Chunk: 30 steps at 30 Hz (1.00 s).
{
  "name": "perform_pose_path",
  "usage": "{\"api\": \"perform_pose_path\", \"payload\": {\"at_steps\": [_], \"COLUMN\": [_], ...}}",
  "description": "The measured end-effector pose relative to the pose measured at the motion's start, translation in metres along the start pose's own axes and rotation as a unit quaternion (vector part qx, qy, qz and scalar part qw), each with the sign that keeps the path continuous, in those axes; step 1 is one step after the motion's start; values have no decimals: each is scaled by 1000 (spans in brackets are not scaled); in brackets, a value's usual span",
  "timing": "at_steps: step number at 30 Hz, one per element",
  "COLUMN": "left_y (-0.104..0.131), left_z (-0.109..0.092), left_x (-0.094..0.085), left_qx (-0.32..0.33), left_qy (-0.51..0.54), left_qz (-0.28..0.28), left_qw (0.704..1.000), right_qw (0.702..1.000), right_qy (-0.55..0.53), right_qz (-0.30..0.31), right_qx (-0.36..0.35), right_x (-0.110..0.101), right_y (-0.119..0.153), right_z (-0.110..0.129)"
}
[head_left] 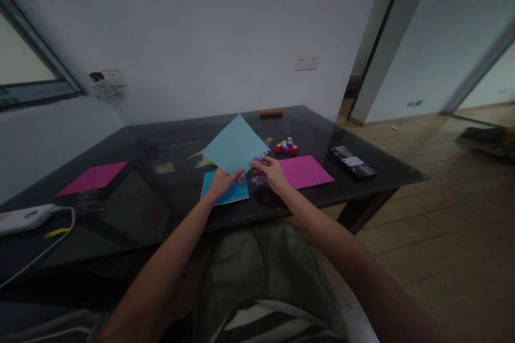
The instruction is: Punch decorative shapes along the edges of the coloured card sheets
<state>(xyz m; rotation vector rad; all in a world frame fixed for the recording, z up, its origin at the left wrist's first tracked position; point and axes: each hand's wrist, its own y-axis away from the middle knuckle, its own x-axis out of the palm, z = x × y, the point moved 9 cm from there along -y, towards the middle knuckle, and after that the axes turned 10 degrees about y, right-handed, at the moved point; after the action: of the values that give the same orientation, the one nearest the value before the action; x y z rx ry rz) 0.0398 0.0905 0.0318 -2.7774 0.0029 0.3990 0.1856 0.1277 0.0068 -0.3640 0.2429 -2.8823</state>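
Note:
My left hand (227, 179) grips the lower edge of a pale blue punched sheet (237, 143), held tilted above the table with its holed edge toward the right. The fingers of my right hand (271, 171) pinch a small purple piece (256, 160) at that holed edge; its exact kind is too small to tell. Below lies a blue punched cover (229, 193), partly hidden by my left hand. Between my hands rests a little heap of pink and blue bits (258, 179). A magenta punched cover (306, 171) lies just right of my right hand.
Several red, purple and green pieces with white tops (286, 146) stand behind the magenta cover. A dark flat package (352, 162) lies at the right, a brown bar (271, 113) at the back. Leftward are another magenta sheet (92, 178) and a white power strip (28, 218) with its cable.

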Motion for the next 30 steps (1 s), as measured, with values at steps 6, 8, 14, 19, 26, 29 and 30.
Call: {"api": "perform_pose_path", "payload": {"at_steps": [6, 8, 14, 19, 26, 29, 30], "left_y": [0, 0, -1, 0, 1, 1, 1], "left_z": [-1, 0, 3, 1, 0, 1, 1], "left_x": [0, 0, -1, 0, 0, 0, 0], "left_qx": [-4, -5, -2, -2, -4, -4, -3], "left_qy": [-8, -6, -2, -7, -7, -5, -3], "left_qz": [0, -2, -4, -3, -2, -5, -5], "left_qw": [1000, 1000, 1000, 1000, 1000, 1000, 1000], "right_qw": [1000, 1000, 1000, 1000, 1000, 1000, 1000], "right_qy": [11, 12, 7, 4, 12, 11, 12], "right_qz": [-6, -6, -1, -1, -6, -6, -7], "right_qx": [1, -1, -10, -9, -4, -5, -5], "right_x": [-1, -1, -1, -1, -2, -2, -2], "right_y": [1, 0, -2, -1, 0, 0, 0], "right_z": [1, 1, -2, -1, 0, 0, 0]}}
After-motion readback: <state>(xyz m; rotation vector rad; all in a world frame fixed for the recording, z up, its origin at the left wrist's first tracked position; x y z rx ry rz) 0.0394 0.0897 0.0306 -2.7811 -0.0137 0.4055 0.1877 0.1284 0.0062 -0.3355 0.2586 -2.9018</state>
